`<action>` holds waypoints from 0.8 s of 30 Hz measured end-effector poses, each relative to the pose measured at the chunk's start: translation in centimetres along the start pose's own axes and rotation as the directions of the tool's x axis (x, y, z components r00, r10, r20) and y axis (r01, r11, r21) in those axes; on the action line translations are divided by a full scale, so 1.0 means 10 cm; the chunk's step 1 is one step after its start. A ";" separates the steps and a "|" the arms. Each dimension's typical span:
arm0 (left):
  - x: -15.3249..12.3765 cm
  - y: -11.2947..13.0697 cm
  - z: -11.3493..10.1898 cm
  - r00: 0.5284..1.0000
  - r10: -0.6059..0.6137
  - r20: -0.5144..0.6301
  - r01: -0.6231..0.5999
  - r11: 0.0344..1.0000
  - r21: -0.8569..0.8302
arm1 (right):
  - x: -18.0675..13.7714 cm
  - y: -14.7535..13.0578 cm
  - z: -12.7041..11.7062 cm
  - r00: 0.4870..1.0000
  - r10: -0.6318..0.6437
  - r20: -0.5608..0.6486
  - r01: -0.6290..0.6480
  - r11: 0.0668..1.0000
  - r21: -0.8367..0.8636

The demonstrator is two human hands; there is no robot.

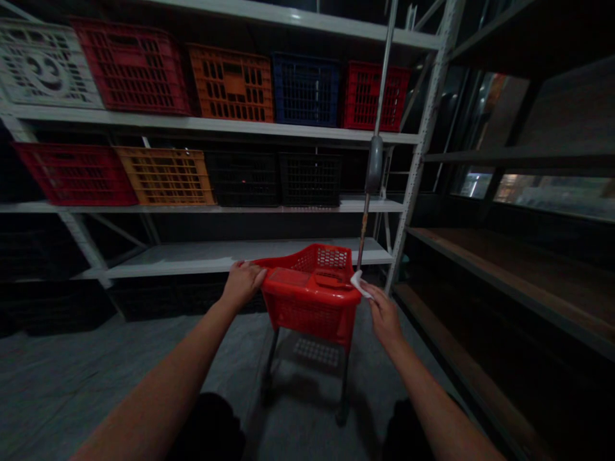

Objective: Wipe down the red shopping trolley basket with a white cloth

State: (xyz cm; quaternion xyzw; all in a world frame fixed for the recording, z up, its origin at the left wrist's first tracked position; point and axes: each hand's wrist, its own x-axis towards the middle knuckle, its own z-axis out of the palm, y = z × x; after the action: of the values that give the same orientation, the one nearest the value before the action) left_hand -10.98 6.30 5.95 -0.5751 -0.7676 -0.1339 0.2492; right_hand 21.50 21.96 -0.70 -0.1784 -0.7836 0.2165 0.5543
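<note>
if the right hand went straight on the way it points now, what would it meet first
Probably the near right corner of the red cart, with the white cloth in the right hand leading; the cloth looks to be against it, though depth is unclear.

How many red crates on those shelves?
3: upper left red crate, beside white crate; upper right red crate, beside blue crate; lower red crate, beside yellow crate. Darkness could hide more.
</note>
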 end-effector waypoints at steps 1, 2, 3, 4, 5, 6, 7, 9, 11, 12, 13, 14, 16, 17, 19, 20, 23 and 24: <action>0.00 0.00 0.02 0.999 -0.032 -0.010 0.032 1.000 0.000 | 0.01 -0.06 0.07 1.000 0.002 0.028 -0.003 0.999 0.035; 0.00 0.00 0.05 0.997 -0.069 -0.016 0.069 0.998 -0.004 | 0.00 -0.13 0.14 0.999 -0.010 0.043 0.007 0.998 0.059; 0.00 0.00 0.07 0.994 -0.107 -0.019 0.107 0.994 -0.010 | -0.01 -0.19 0.20 0.998 -0.037 0.052 0.033 0.997 0.074; 0.00 -0.01 0.09 0.990 -0.138 -0.017 0.138 0.990 -0.017 | -0.02 -0.24 0.25 0.995 -0.076 0.065 0.070 0.994 0.085; 0.00 -0.01 0.11 0.988 -0.156 -0.012 0.156 0.988 -0.020 | -0.03 -0.28 0.29 0.989 -0.124 0.084 0.116 0.989 0.095; 0.01 -0.02 0.13 0.987 -0.163 -0.005 0.163 0.986 -0.020 | -0.03 -0.30 0.30 0.980 -0.168 0.106 0.158 0.982 0.100; 0.01 -0.03 0.13 0.987 -0.162 0.005 0.162 0.987 -0.016 | -0.02 -0.30 0.30 0.972 -0.201 0.119 0.189 0.977 0.100; 0.03 -0.05 0.14 0.988 -0.149 0.029 0.149 0.989 -0.003 | 0.04 -0.25 0.27 0.971 -0.209 0.117 0.200 0.976 0.081; 0.05 -0.07 0.14 0.989 -0.137 0.050 0.137 0.991 0.006 | 0.15 -0.20 0.24 0.984 -0.139 0.113 0.134 0.990 0.052; 0.07 -0.08 0.14 0.990 -0.133 0.056 0.133 0.991 0.007 | 0.21 -0.19 0.22 0.989 -0.092 0.117 0.088 0.996 0.034; 0.08 -0.08 0.14 0.990 -0.130 0.060 0.130 0.991 0.006 | 0.26 -0.19 0.22 0.990 -0.050 0.130 0.048 0.999 0.014; 0.09 -0.09 0.15 0.990 -0.130 0.062 0.130 0.992 0.005 | 0.31 -0.21 0.23 0.988 -0.018 0.152 0.020 1.000 -0.011; 0.10 -0.11 0.16 0.988 -0.136 0.067 0.136 0.991 0.001 | 0.37 -0.30 0.27 0.978 0.002 0.209 0.012 0.998 -0.065; 0.11 -0.12 0.16 0.987 -0.142 0.070 0.143 0.990 -0.003 | 0.39 -0.35 0.31 0.972 -0.003 0.235 0.022 0.997 -0.078; 0.11 -0.14 0.16 0.985 -0.156 0.077 0.157 0.988 -0.009 | 0.38 -0.45 0.40 0.967 -0.020 0.253 0.037 0.997 -0.064; 0.11 -0.14 0.14 0.982 -0.175 0.075 0.176 0.984 -0.015 | 0.36 -0.49 0.45 0.970 -0.027 0.241 0.040 0.998 -0.048; 0.09 -0.06 0.04 0.950 -0.309 -0.033 0.307 0.950 -0.057 | 0.33 -0.55 0.61 0.980 -0.039 0.193 0.044 0.999 -0.019; 0.07 0.02 0.00 0.928 -0.357 -0.108 0.349 0.933 -0.085 | 0.32 -0.56 0.65 0.981 -0.039 0.188 0.042 0.999 -0.015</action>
State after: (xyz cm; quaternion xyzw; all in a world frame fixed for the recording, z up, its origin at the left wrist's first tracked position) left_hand -10.98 6.93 6.36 -0.4262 -0.8372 -0.2360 0.2485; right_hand 14.05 17.96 2.98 -0.1465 -0.8380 0.2136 0.4804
